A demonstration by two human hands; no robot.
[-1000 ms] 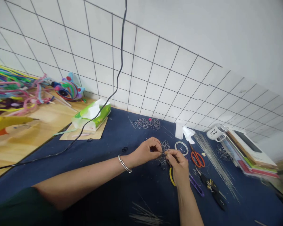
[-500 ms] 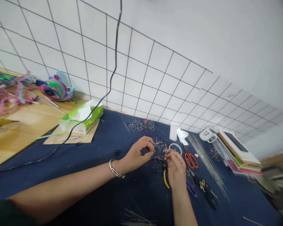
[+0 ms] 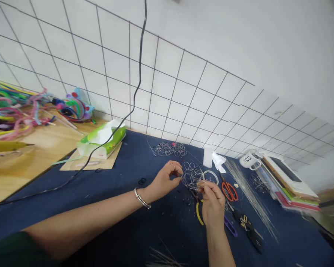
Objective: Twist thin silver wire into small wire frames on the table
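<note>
Between my two hands is a tangle of thin silvery wire, bent into loops. My left hand, with a silver bangle at its wrist, pinches the tangle's left edge between thumb and fingers. At its lower right side my right hand has its fingertips closed on the wire. Yellow-handled pliers lie just left of my right hand, partly hidden. A white ring-shaped coil and orange-handled scissors rest beyond and to the right of it.
Another wire tangle lies near the wall grid. To the right are straight wires, black pliers, a white mug and stacked books. A tissue pack and black cable are at left.
The camera view has shifted slightly, moving the scene right. The wire tangle between my hands now shows more rounded loops, and both hands keep their pinch.
</note>
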